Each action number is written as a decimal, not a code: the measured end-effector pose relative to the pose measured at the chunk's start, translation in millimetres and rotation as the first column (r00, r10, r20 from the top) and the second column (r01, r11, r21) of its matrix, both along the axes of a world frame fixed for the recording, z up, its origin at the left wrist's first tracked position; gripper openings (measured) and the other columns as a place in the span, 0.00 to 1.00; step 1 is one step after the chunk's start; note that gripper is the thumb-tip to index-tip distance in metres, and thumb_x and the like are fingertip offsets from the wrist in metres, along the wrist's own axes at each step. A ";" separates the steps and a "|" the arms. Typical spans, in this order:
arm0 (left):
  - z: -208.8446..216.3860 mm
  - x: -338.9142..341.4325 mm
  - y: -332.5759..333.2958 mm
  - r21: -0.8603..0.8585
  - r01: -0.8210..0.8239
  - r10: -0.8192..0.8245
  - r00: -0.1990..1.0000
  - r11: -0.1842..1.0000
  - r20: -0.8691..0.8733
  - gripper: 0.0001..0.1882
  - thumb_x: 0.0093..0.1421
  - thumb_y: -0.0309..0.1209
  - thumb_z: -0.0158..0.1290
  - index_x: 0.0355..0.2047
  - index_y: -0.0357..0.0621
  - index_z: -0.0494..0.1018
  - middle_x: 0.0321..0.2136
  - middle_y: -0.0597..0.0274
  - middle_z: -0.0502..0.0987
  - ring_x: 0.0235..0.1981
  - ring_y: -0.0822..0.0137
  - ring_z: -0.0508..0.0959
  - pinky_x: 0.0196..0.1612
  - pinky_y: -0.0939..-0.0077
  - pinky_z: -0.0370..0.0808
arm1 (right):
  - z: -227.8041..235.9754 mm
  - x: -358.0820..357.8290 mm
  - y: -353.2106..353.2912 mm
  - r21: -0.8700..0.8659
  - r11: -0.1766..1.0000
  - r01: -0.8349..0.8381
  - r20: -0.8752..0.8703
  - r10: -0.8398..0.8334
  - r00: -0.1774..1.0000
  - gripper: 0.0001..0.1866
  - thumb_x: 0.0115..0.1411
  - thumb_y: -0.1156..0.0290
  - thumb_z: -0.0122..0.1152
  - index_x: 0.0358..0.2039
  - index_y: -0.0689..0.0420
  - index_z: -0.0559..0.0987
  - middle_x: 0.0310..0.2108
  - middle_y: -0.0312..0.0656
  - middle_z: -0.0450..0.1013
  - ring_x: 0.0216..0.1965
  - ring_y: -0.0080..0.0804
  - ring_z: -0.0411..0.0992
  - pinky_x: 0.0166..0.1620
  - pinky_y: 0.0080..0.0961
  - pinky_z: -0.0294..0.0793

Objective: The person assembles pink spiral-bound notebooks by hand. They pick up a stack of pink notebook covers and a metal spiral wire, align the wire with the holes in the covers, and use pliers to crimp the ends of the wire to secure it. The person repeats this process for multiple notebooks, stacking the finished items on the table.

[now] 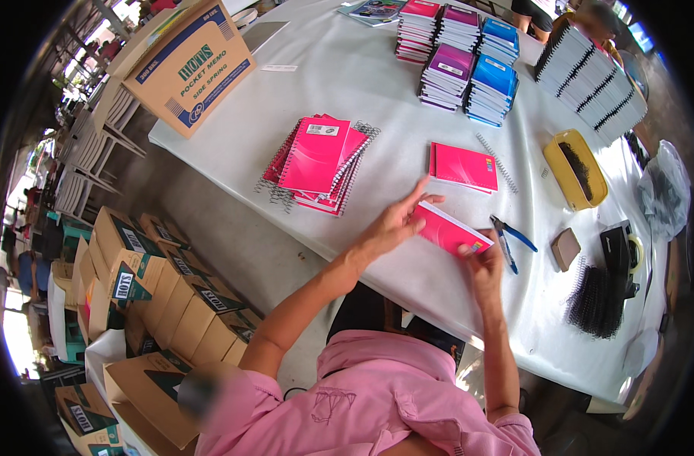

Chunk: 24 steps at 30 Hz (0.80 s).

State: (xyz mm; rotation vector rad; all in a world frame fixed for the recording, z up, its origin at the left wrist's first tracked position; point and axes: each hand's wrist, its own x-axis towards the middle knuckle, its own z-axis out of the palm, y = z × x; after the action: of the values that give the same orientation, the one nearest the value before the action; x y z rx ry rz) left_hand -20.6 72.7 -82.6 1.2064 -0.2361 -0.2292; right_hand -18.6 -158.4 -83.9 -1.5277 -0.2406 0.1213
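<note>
A small pink memo notebook (447,230) is held tilted just above the near edge of the table. My left hand (392,224) grips its left end, thumb on the near side and index finger sticking out. At the right end, my right hand (483,262) pinches the notebook's lower corner. Just beyond lie pink notebooks (464,166) in a short stack, a loose wire coil (499,163) beside them. Blue-handled pliers (508,242) rest right of my right hand. To the left is a messy pile of pink spiral notebooks (314,156), coils sticking out.
Pink, purple and blue notebook stacks (447,72) stand at the back; black-spiral stacks (590,80) are far right. A yellow tub (582,190), a brown block (565,249) and black coils (594,308) lie right. A cardboard box (191,72) stands far left, cartons (172,296) below.
</note>
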 end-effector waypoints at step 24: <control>41.3 -7.9 -57.8 0.802 -0.508 -0.307 0.745 0.316 0.593 0.24 0.61 0.29 0.50 0.58 0.42 0.68 0.56 0.60 0.73 0.50 0.49 0.76 0.53 0.55 0.72 | 5.6 203.3 -27.2 -0.681 0.502 0.534 0.645 0.065 0.762 0.11 0.60 0.67 0.61 0.34 0.64 0.79 0.32 0.53 0.74 0.36 0.51 0.74 0.41 0.42 0.72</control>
State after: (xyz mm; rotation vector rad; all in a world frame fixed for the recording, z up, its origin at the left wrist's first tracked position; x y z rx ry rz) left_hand -28.5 14.8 -41.3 2.5514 -0.7253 0.3049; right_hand 184.7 -185.6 -78.3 -2.5731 -0.5116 -0.6175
